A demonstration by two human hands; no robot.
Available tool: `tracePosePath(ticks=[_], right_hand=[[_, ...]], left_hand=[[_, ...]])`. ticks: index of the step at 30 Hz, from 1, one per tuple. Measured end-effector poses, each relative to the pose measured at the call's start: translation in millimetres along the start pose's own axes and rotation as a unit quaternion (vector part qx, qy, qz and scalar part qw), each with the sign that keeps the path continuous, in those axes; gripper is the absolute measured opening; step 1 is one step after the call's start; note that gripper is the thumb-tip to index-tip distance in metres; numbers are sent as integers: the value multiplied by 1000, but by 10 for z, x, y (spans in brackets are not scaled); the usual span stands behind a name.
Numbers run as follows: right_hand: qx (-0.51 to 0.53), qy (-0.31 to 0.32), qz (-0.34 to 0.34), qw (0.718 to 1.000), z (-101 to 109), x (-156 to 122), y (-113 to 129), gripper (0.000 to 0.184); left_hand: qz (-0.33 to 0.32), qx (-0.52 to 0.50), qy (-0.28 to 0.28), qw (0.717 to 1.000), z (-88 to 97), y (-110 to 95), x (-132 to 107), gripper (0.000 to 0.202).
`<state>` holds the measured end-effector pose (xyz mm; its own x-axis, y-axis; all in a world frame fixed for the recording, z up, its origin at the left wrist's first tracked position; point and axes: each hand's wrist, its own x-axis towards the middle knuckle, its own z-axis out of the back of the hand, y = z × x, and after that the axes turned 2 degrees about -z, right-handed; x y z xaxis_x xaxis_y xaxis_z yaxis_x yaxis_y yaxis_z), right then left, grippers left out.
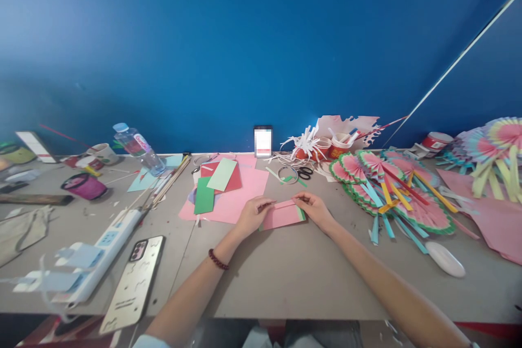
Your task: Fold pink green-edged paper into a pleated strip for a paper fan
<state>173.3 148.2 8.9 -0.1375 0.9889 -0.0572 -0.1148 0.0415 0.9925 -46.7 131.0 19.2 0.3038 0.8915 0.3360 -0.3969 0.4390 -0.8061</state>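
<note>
A small pink sheet of paper [281,218] with a green strip along its right side lies low over the table, its far edge folded over. My left hand [253,215] pinches its upper left corner. At the upper right corner, my right hand [313,209] has thumb and fingers closed on the same paper. Just left of my hands is a pile with a green paper piece [204,196], a pale green piece [222,174], a red piece [234,179] and a large pink sheet [253,180] underneath.
Black-handled scissors [305,173] and a tape roll [287,174] lie beyond my hands. Pleated paper fans [420,209] and a white oval object [445,259] are at right. Leftward are a phone [134,283], a power strip [106,253] and a tilted bottle [141,147]. A blue wall [261,49] rises behind.
</note>
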Motion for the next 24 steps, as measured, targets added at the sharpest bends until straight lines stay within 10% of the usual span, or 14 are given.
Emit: tracePosePath(ticks=[24], right_hand=[[26,-54,-23,998,31,50,-78,38]], left_hand=[[106,-115,-49,987,143,227,44,18]])
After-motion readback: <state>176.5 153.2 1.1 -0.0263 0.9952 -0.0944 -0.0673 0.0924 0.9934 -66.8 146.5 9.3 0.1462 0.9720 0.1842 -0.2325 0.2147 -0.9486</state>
